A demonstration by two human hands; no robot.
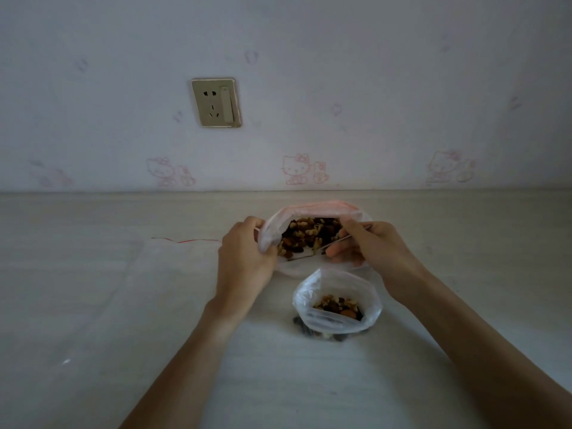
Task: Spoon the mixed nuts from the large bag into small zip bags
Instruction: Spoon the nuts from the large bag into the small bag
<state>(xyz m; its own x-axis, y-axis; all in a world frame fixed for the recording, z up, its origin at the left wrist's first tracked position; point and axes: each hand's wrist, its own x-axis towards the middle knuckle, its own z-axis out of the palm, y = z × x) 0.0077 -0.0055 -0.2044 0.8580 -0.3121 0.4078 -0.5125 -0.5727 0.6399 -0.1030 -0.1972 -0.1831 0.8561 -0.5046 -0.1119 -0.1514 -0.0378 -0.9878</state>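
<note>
The large clear bag (312,209) lies open on the pale table (93,289), full of mixed nuts (309,235). My left hand (244,258) grips the bag's left rim. My right hand (362,243) holds a thin metal spoon (335,243) by its handle, and the handle reaches into the bag's mouth; the spoon's bowl is hidden among the nuts. In front of it stands a small clear zip bag (337,323), open at the top, with a little heap of nuts (339,306) inside.
A thin red thread (185,241) lies on the table left of my left hand. A flat clear plastic sheet or bags (139,267), hard to make out, cover the table's left part. The wall with a socket (216,102) rises just behind the large bag.
</note>
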